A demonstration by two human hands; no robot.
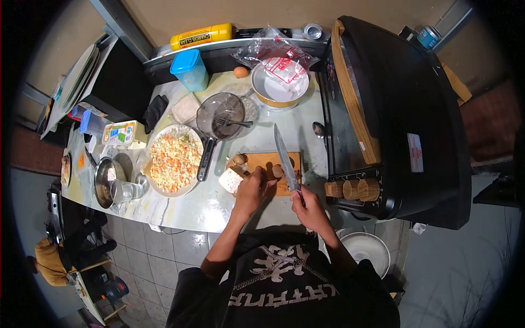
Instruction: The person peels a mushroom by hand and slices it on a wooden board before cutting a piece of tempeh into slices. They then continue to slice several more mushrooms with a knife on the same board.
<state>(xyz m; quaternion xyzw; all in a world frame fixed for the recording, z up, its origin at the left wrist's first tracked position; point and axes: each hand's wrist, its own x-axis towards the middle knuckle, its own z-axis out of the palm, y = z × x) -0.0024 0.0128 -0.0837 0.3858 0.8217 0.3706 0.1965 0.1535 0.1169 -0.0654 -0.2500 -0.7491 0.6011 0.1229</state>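
Note:
My right hand (310, 209) is wrapped round the handle of a kitchen knife (285, 154), whose long blade points away from me over the right part of a wooden cutting board (294, 159). Just left of the blade lies a brown mushroom (278, 171). My left hand (250, 192) is over the board's left part, thumb and fingers apart, fingertips close to that mushroom. Another mushroom (239, 159) sits at the board's far left corner. Beside my left hand is a white block-like item (231, 179), partly covered by the fingers.
Left of the board stand a plate of chopped food (175, 159) and a dark pan (205, 158) with a fork inside. Behind are a metal bowl (280, 102) under a plastic bag and an egg (240, 72). A black oven (404, 120) borders the right; a spoon (318, 129) lies beside it.

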